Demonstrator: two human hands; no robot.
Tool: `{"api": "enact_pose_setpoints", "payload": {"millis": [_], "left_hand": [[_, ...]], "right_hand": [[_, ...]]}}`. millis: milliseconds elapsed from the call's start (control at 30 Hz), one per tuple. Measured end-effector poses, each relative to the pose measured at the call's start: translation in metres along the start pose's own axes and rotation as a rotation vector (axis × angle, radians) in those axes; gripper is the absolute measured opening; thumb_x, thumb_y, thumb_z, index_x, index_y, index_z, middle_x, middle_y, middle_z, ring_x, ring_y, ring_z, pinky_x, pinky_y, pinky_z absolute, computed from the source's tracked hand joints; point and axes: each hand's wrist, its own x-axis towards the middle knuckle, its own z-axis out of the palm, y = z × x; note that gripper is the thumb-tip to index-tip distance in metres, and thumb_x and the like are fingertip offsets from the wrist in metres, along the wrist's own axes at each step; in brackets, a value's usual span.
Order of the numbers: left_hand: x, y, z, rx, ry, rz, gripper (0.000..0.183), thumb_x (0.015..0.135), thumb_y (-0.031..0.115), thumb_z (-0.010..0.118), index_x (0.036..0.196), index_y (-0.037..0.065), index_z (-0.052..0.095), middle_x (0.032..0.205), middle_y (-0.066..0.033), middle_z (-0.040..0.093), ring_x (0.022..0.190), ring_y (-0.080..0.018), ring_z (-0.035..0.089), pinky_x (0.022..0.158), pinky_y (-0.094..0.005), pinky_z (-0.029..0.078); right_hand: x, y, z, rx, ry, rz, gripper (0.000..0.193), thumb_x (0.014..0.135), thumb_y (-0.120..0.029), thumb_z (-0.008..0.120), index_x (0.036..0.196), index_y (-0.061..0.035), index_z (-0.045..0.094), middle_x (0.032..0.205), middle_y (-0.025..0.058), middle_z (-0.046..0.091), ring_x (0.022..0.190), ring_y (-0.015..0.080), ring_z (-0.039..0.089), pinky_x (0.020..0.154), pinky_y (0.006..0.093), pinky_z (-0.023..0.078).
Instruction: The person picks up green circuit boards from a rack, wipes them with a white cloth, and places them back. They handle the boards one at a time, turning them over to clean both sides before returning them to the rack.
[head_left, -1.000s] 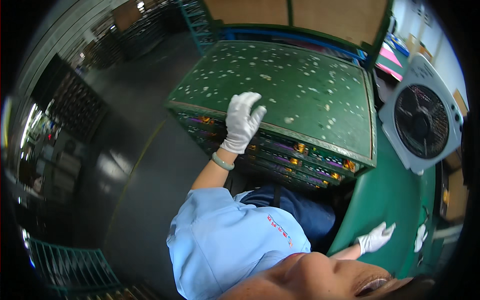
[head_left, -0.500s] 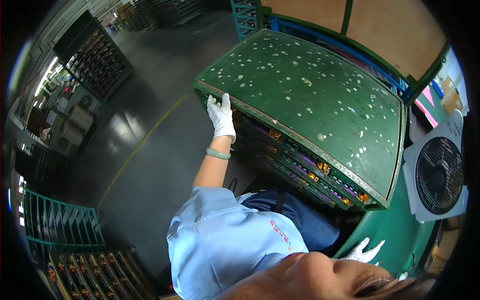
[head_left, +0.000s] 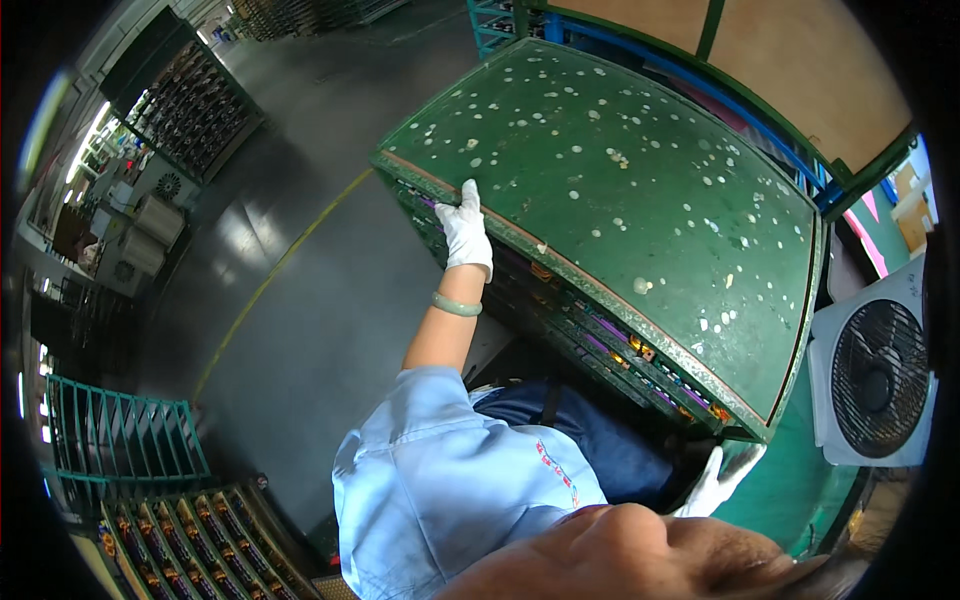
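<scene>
A stack of green trays (head_left: 600,190) stands in front of me, its flat top dotted with pale spots. In its open side sit circuit boards with copper coils (head_left: 640,347) and purple strips. My left hand (head_left: 465,235), in a white glove, holds the near edge toward the left end, one digit lying up on the top and the others at the rim. At the near right corner, my right hand (head_left: 718,482), also gloved in white, has its thumb and fingers apart, the fingertips against or just below the corner. Part of that hand is hidden behind my face.
A grey box fan (head_left: 878,355) stands right of the stack on a green work surface (head_left: 800,480). Behind rises a green-framed tan panel (head_left: 800,70). A rack of coil boards (head_left: 200,545) is at lower left, beside a green metal frame (head_left: 125,430). A yellow line (head_left: 270,275) crosses the floor.
My right hand has moved from over the green surface up to the stack's near right corner. My left hand has slid slightly right along the near edge. The view has shifted a little.
</scene>
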Motion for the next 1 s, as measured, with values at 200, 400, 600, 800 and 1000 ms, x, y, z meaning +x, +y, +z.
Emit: {"api": "enact_pose_setpoints", "payload": {"millis": [200,400,600,800,1000], "left_hand": [[0.007,-0.021,0.021,-0.603,0.137,-0.078,0.043,0.103,0.038,0.055,0.136,0.014,0.040,0.139,-0.0092,0.058,0.128,-0.0173,0.055,0.118,-0.0366,0.024],[0.002,-0.020,0.017,-0.421,0.094,0.158,0.028,0.101,0.022,0.062,0.116,0.007,0.044,0.111,-0.0094,0.061,0.099,-0.0178,0.058,0.096,-0.0345,0.045],[-0.005,-0.010,0.021,-0.297,0.168,0.207,0.032,0.098,0.011,0.063,0.120,-0.004,0.046,0.110,-0.0139,0.060,0.095,-0.0196,0.056,0.090,-0.0361,0.048],[-0.009,0.003,0.011,-0.349,0.143,0.218,0.031,0.097,0.016,0.063,0.116,-0.005,0.050,0.113,-0.0153,0.060,0.098,-0.0225,0.057,0.094,-0.0393,0.049],[-0.002,-0.008,0.019,-0.024,0.109,0.408,0.041,0.092,0.019,0.066,0.107,-0.019,0.065,0.098,-0.0119,0.066,0.082,-0.0220,0.055,0.079,-0.0387,0.048]], "right_hand": [[0.032,0.006,0.018,0.166,0.056,0.200,0.085,0.083,0.006,0.066,0.157,-0.0026,0.024,0.147,0.0216,0.044,0.130,0.0300,0.049,0.112,0.0418,0.039],[0.037,0.011,0.031,-0.028,0.165,0.307,0.086,0.077,0.010,0.067,0.154,-0.0007,0.028,0.142,0.0207,0.050,0.124,0.0284,0.054,0.107,0.0395,0.043],[0.035,0.025,0.016,-0.211,0.115,0.354,0.089,0.073,0.008,0.071,0.152,0.0016,0.031,0.145,0.0209,0.048,0.128,0.0272,0.051,0.110,0.0398,0.041],[0.032,0.012,0.032,-0.211,0.079,0.279,0.079,0.073,0.000,0.071,0.144,0.0021,0.038,0.135,0.0229,0.056,0.127,0.0312,0.055,0.108,0.0392,0.042],[0.035,-0.047,0.031,-0.324,0.115,0.390,0.072,0.072,-0.011,0.068,0.138,0.0000,0.041,0.115,0.0308,0.064,0.111,0.0469,0.062,0.095,0.0474,0.051]]}}
